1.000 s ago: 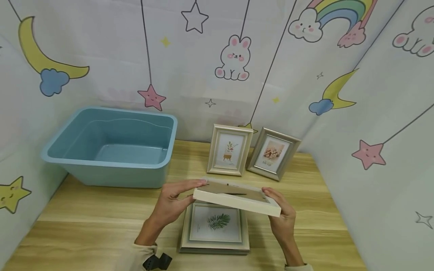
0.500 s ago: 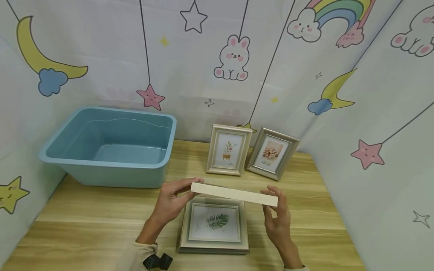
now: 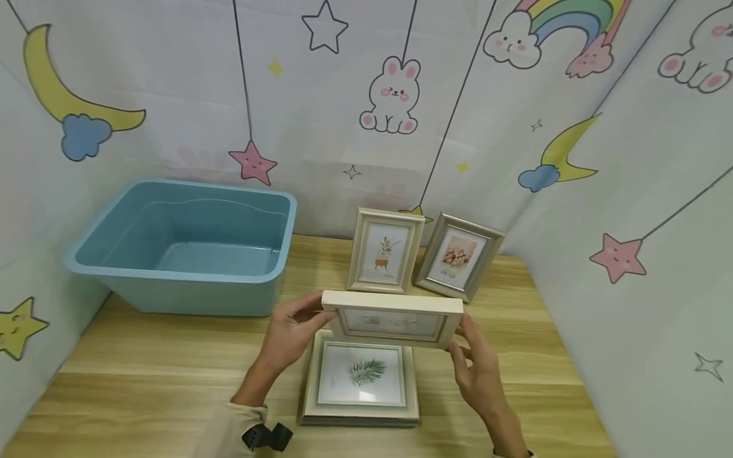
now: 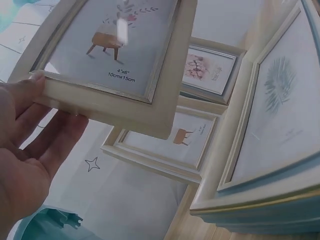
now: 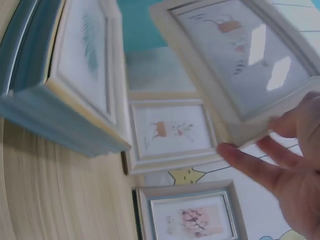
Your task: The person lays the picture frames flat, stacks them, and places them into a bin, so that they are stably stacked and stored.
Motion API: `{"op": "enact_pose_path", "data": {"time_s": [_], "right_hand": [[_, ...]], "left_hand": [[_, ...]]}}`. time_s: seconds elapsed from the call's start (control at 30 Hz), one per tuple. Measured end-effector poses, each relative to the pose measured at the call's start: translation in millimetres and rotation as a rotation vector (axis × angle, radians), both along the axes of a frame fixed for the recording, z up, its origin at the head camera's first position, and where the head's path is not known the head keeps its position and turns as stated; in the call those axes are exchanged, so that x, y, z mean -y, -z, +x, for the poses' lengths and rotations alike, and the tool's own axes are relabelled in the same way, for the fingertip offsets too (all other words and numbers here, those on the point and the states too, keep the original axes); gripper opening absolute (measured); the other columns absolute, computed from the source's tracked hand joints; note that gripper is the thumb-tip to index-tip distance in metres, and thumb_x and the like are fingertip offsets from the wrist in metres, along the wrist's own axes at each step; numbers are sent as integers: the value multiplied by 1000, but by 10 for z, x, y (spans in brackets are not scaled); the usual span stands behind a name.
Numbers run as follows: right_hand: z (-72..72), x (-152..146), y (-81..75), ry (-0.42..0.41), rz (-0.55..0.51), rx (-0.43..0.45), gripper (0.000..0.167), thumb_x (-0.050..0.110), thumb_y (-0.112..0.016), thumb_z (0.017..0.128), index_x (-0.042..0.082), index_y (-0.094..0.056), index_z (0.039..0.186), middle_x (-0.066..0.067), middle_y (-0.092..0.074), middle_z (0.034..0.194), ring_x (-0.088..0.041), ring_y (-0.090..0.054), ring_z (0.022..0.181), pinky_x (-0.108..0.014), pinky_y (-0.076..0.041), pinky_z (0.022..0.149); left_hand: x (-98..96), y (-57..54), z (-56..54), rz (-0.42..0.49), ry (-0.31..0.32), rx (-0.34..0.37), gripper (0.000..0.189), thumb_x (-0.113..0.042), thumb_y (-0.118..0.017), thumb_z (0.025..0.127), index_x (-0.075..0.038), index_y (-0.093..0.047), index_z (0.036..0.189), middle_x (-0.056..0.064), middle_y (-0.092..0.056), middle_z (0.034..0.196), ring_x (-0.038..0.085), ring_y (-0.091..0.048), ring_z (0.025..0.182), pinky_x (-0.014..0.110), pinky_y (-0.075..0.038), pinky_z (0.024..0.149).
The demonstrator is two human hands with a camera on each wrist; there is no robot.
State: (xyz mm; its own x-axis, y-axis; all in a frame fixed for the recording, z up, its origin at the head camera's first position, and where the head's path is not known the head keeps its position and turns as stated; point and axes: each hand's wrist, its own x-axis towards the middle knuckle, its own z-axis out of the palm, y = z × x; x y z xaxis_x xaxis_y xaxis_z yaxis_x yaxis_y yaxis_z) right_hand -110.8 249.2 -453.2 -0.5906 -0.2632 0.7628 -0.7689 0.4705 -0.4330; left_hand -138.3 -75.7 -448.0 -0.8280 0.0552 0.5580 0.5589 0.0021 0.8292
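In the head view a cream picture frame [image 3: 392, 300] is held lengthwise between both hands, tilted with its glass side toward me and down. My left hand [image 3: 289, 337] pinches its left end, thumb on the front; the left wrist view shows a potted-plant print behind the glass [image 4: 107, 45]. My right hand [image 3: 481, 375] holds the right end at the corner, with thumb and fingertips [image 5: 227, 150] at the edge in the right wrist view. Below it lies a stack of frames, topped by a cream frame with a green leaf print [image 3: 366, 376].
A blue plastic basin [image 3: 195, 280] stands at the back left of the wooden table [image 3: 172, 375]. Two frames stand upright at the back: a cream one [image 3: 385, 251] with a plant print and a silver one [image 3: 460, 257] with a flower print. Cartoon-printed cloth walls [image 3: 343, 114] surround the table.
The held frame has turned over from its brown backing, past edge-on, to its glass side. My right hand has shifted its fingers at the right end.
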Motion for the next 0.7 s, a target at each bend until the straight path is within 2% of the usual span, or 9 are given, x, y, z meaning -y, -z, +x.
{"op": "enact_pose_path", "data": {"time_s": [0.07, 0.13, 0.23, 0.3, 0.4, 0.47, 0.53, 0.6, 0.7], "right_hand": [[18, 16, -19, -61, -42, 80, 80, -30, -57, 81, -6, -29, 152, 8, -48, 146, 1, -55, 121, -21, -60, 70], [36, 33, -22, -125, -103, 169, 93, -38, -55, 73, -2, -27, 154, 11, -50, 143, 1, -58, 117, -24, -61, 66], [59, 58, -13, -232, -201, 296, 92, -38, -51, 75, -2, -25, 155, 9, -52, 135, -2, -61, 111, -29, -61, 63], [75, 72, -1, -282, -253, 383, 89, -35, -50, 79, -1, -23, 156, 7, -51, 131, -3, -61, 107, -31, -62, 63], [96, 101, 13, -320, -305, 502, 85, -30, -50, 84, 1, -20, 158, 5, -49, 128, -4, -62, 106, -35, -62, 63], [110, 124, 20, -316, -315, 564, 84, -25, -51, 87, 3, -18, 159, 5, -47, 126, -4, -63, 105, -38, -62, 62], [116, 152, 24, -313, -321, 608, 83, -22, -52, 89, 4, -17, 159, 4, -47, 126, -6, -64, 105, -41, -62, 61], [117, 178, 27, -310, -323, 639, 82, -20, -53, 90, 4, -16, 159, 3, -47, 125, -7, -65, 105, -43, -61, 60], [111, 198, 29, -311, -336, 683, 82, -18, -54, 91, 4, -14, 160, -2, -48, 125, -8, -66, 104, -46, -61, 61]], "left_hand": [[2, -4, -12, 14, -29, 21, 35, 14, -72, 81, 15, -66, 116, 30, -71, 104, -2, -69, 93, 18, -58, 77], [-6, 0, -18, 48, -61, 36, 35, 9, -73, 83, 16, -65, 116, 17, -75, 101, 0, -70, 91, 17, -58, 76], [-47, 16, -29, 149, -104, 37, 37, 7, -74, 84, 16, -64, 118, -5, -75, 98, 1, -70, 87, 15, -56, 73], [-96, 28, -32, 247, -121, 13, 36, 9, -72, 84, 14, -65, 119, -14, -73, 96, 1, -70, 86, 13, -55, 71], [-187, 38, -26, 392, -144, -34, 34, 15, -68, 84, 12, -67, 119, -12, -74, 100, 0, -70, 88, 12, -55, 73], [-236, 38, -12, 458, -169, -28, 31, 16, -65, 87, 14, -66, 118, -10, -75, 102, 1, -70, 92, 13, -55, 78], [-249, 34, 4, 477, -195, 35, 29, 12, -63, 90, 18, -64, 118, -11, -74, 107, 1, -69, 98, 15, -55, 84], [-211, 21, 15, 466, -186, 138, 31, 7, -61, 94, 19, -60, 122, -15, -73, 111, 0, -67, 105, 15, -54, 88], [-68, 9, 18, 339, -95, 263, 36, -2, -55, 100, 15, -55, 132, -19, -69, 117, -2, -64, 108, 15, -53, 88]]}}
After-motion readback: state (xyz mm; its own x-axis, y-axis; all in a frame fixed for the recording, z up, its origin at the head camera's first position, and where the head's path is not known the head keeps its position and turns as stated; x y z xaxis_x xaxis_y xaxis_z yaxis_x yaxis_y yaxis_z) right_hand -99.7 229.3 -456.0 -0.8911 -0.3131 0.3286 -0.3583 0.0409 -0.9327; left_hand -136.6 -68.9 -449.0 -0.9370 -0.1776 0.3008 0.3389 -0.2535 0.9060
